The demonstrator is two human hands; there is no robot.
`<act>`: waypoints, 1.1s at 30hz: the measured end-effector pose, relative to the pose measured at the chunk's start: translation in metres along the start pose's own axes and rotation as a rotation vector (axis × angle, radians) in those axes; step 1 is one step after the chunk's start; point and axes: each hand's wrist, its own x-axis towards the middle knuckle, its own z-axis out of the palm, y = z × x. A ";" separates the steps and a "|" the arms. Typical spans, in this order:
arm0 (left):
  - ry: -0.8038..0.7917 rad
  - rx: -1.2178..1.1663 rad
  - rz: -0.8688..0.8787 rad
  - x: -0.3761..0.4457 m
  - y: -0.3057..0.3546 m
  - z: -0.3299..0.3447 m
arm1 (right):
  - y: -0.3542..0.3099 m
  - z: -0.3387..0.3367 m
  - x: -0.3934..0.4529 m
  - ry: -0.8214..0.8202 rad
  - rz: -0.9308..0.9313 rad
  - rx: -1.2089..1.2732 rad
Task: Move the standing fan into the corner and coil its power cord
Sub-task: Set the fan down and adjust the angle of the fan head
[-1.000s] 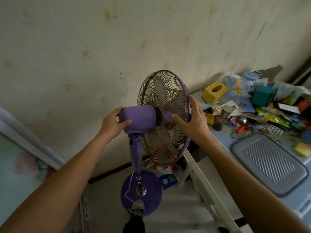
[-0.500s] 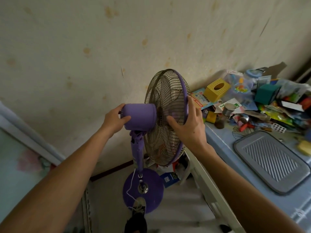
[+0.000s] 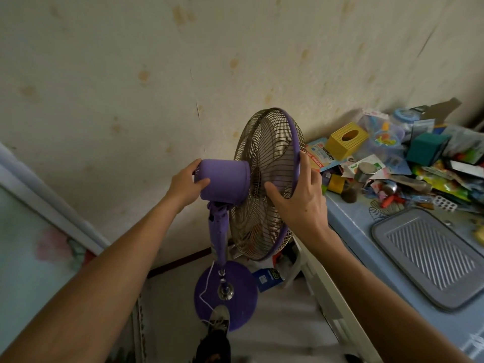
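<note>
A purple standing fan (image 3: pixel 264 179) with a wire cage stands upright near the stained wall, its round base (image 3: pixel 235 297) on the floor. My left hand (image 3: pixel 187 184) grips the back of its purple motor housing (image 3: pixel 222 180). My right hand (image 3: pixel 301 197) holds the cage rim, fingers over the purple ring, thumb on the rear grille. A thin white power cord (image 3: pixel 207 286) hangs down the pole and trails across the base toward my shoe (image 3: pixel 218 320), whose toe touches the base edge.
A blue-topped table (image 3: pixel 348 218) stands right of the fan, with a grey ribbed tray (image 3: pixel 429 255) and a heap of clutter, including a yellow box (image 3: pixel 345 140). Under the table lie boxes (image 3: pixel 269 277). A framed panel (image 3: pixel 39 231) is at the left.
The fan head has turned with both hands on it, its cage now more edge-on to me. My right hand slid toward the rim. The view shifted slightly left.
</note>
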 end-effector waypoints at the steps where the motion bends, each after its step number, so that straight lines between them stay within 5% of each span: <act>1: -0.001 0.004 -0.002 -0.001 0.000 0.000 | 0.000 0.001 -0.001 0.000 -0.002 -0.003; 25: -0.027 0.029 0.006 -0.010 -0.002 -0.007 | -0.011 -0.012 0.004 -0.035 -0.016 0.027; 33: 0.012 -0.031 0.015 -0.017 -0.014 -0.023 | -0.044 -0.007 -0.003 0.029 -0.325 0.177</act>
